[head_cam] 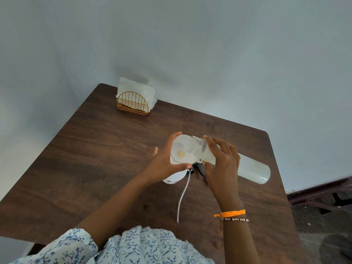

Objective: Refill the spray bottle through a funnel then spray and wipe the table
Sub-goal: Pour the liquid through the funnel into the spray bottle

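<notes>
Hands (192,159) tip refill bottle (247,166) over funnel (180,149).

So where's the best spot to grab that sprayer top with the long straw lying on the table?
Probably by the black head of the sprayer top, coming straight down from above. It lies flat on the table, partly hidden under both hands, and its head looks like the firmest part. The thin dip tube trailing toward the person looks bendy, so pinching that would let the head dangle.
</notes>
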A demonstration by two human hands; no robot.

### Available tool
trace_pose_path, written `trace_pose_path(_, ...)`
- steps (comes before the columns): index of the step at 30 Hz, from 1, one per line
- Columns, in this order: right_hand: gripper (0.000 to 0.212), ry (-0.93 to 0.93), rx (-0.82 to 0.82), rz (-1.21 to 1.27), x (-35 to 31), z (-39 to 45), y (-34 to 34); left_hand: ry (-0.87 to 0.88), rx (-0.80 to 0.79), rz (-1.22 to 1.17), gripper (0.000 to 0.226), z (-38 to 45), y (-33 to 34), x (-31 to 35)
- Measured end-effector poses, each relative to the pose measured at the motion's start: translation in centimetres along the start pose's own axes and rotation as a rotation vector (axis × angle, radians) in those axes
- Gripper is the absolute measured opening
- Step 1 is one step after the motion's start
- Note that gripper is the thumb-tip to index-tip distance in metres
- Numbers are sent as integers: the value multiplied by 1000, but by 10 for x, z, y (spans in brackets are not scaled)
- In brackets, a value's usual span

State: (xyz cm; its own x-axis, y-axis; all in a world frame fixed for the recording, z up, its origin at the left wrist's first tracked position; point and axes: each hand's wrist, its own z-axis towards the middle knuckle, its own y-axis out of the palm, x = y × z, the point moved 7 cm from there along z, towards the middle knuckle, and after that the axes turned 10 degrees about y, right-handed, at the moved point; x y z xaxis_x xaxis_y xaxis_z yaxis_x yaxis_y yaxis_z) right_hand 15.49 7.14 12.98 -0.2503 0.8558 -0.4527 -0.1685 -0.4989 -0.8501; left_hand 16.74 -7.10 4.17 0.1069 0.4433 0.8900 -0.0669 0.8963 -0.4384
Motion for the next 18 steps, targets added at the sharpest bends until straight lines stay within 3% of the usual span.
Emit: trace_pose_path(18, 60, -7, 2, -4, -1, 0, 1, -6, 0, 4, 89, 2, 1, -4)
